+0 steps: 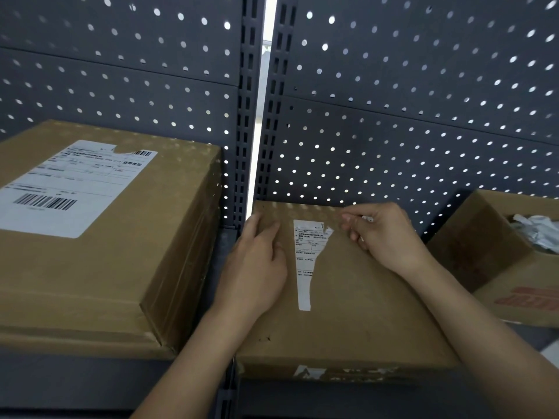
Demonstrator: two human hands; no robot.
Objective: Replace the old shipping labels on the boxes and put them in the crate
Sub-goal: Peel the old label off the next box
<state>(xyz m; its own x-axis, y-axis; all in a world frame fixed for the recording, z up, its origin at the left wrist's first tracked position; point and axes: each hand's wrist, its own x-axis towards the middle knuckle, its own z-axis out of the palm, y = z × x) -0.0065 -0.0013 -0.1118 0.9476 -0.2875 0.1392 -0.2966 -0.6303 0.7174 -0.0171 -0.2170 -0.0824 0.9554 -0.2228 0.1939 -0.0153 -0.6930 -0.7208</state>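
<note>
- You have three cardboard boxes on the dark shelf (pixel 75 382): one big, one middle-sized, one open.
- The middle box (pixel 363 313) lies closed and flat right in front of you, and both your hands are on it.
- Your left hand (pixel 257 267) lies flat on the left part of the box top, fingers straight and close together, pressing down and gripping nothing.
- Your right hand (pixel 384 237) is at the far right part of the same top. Its fingers are curled, with thumb and fingertips pinched together.
- Between those fingertips is a white scrap (pixel 367 219). It is small and blurred, so it is probably a torn bit of label, but you cannot be sure.
- One torn label (pixel 307 261) is stuck on the middle box between your hands: a narrow white strip, wider at the far end with printed lines, tapering toward you.
- The big box (pixel 90 267) sits to the left, closed, standing apart from the middle box with a gap of shelf between them.
- It carries one large white label (pixel 60 192) with a ragged far edge. Two barcodes show on it, one at the near left and one at the far right.
- The open box (pixel 490 252) stands at the right, slightly farther back, with crumpled pale paper (pixel 538 234) inside and red print on its near side.
- Behind everything are two dark back panels (pixel 423 116) full of round holes, with a bright slit between them.
</note>
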